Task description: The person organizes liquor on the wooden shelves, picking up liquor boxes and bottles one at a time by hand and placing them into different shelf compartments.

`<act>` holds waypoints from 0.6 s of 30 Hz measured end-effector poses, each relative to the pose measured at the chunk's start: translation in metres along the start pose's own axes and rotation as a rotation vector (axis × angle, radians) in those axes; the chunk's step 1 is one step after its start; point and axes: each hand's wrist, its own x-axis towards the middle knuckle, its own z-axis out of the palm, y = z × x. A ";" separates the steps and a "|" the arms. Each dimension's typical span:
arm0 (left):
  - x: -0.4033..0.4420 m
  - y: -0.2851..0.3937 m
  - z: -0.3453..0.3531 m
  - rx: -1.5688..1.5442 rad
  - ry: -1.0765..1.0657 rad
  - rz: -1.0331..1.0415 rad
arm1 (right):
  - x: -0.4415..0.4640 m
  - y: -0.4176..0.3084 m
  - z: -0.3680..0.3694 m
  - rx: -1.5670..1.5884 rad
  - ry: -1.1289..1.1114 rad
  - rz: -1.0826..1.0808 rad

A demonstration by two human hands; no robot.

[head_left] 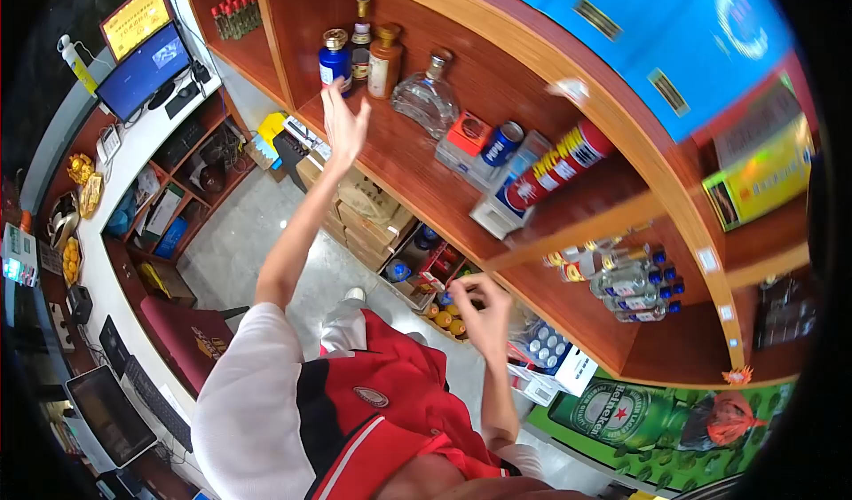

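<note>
My left hand (344,127) reaches up to the wooden shelf (390,149), its fingertips at the lower part of a blue bottle (334,61) with a gold cap. Beside that bottle stand a dark bottle (360,46) and a brown-orange bottle (384,63). Farther right is a clear glass decanter (428,96). My right hand (484,309) hangs in front of the lower shelf edge, its fingers curled with thumb and forefinger close together; what they hold, if anything, is too small to make out.
A red box (469,134), a blue can (503,142) and a red cylinder (561,170) share the shelf. Small clear bottles (626,283) lie in the right compartment. Cartons (368,203) sit below. At left are a desk (115,194), a monitor (144,70) and a chair (182,336).
</note>
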 end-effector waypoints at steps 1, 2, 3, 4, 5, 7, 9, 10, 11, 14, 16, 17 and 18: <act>0.021 -0.018 0.003 -0.005 0.010 -0.030 | 0.006 0.008 0.018 0.068 -0.047 0.083; 0.041 -0.043 0.011 0.069 0.020 0.017 | 0.012 0.012 0.035 0.076 -0.060 0.123; 0.053 -0.060 0.018 0.069 0.017 0.009 | 0.017 0.016 0.050 0.086 -0.068 0.165; 0.063 -0.076 0.026 0.100 0.014 0.019 | 0.021 0.023 0.061 0.071 -0.087 0.165; 0.073 -0.088 0.033 0.130 0.010 0.033 | 0.027 0.023 0.072 0.067 -0.085 0.171; 0.082 -0.110 0.046 0.171 -0.005 0.031 | 0.036 0.023 0.091 0.113 -0.068 0.224; 0.088 -0.112 0.055 0.259 -0.077 -0.146 | 0.045 0.021 0.103 0.099 -0.061 0.230; 0.091 -0.114 0.060 0.284 -0.059 -0.156 | 0.050 0.021 0.108 0.099 -0.060 0.255; 0.094 -0.115 0.065 0.283 -0.065 -0.162 | 0.055 0.020 0.113 0.098 -0.059 0.280; 0.095 -0.116 0.078 0.283 0.058 -0.161 | 0.068 0.015 0.124 0.100 -0.059 0.307; 0.094 -0.119 0.084 0.223 0.061 -0.222 | 0.073 0.020 0.130 0.098 -0.057 0.316; 0.094 -0.118 0.085 0.167 0.072 -0.271 | 0.076 0.024 0.134 0.107 -0.055 0.317; 0.093 -0.116 0.083 0.163 0.072 -0.278 | 0.077 0.028 0.136 0.099 -0.055 0.319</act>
